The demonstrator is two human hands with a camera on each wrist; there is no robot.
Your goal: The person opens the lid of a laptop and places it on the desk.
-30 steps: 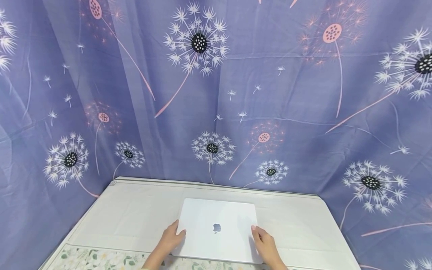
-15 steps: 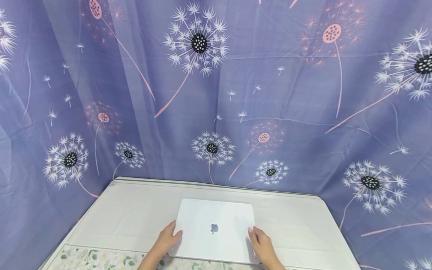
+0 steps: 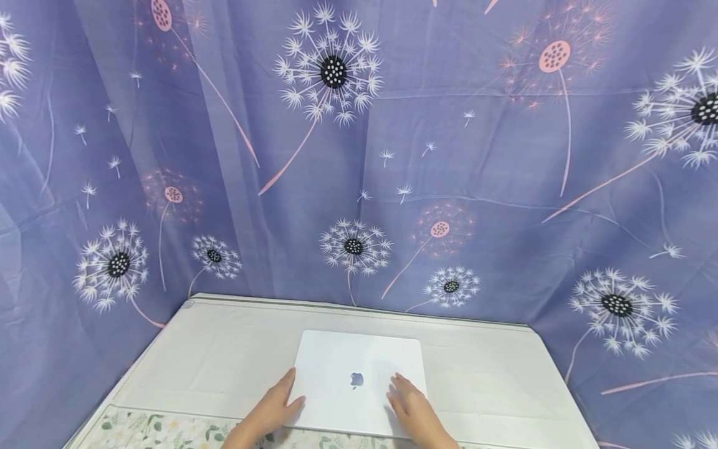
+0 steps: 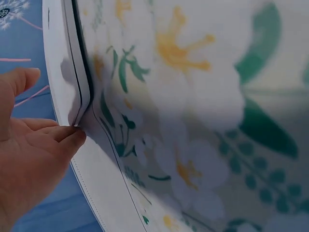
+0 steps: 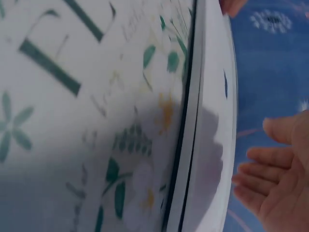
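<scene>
A closed silver laptop (image 3: 325,358) with a dark apple logo lies flat on the white table cover. My left hand (image 3: 275,402) is at its left side. In the left wrist view, the straight fingertips of that left hand (image 4: 41,150) touch the laptop's side by the front corner, and the thumb stands up away from the lid. My right hand (image 3: 417,411) is over the right part of the lid, fingers extended and holding nothing. Its shadow falls on the laptop lid (image 5: 212,96) in the right wrist view, where the hand (image 5: 277,179) shows palm and spread thumb.
White table cover (image 3: 493,368) extends on both sides of the laptop. Along the front runs a floral-patterned mat (image 3: 168,430) with green leaves. A purple curtain (image 3: 426,75) printed with dandelions hangs behind the table and at both sides.
The laptop shifted slightly left between the first two frames. Since then, my right hand has let go of its right edge and moved left over the lid. The left hand stays at the left edge.
</scene>
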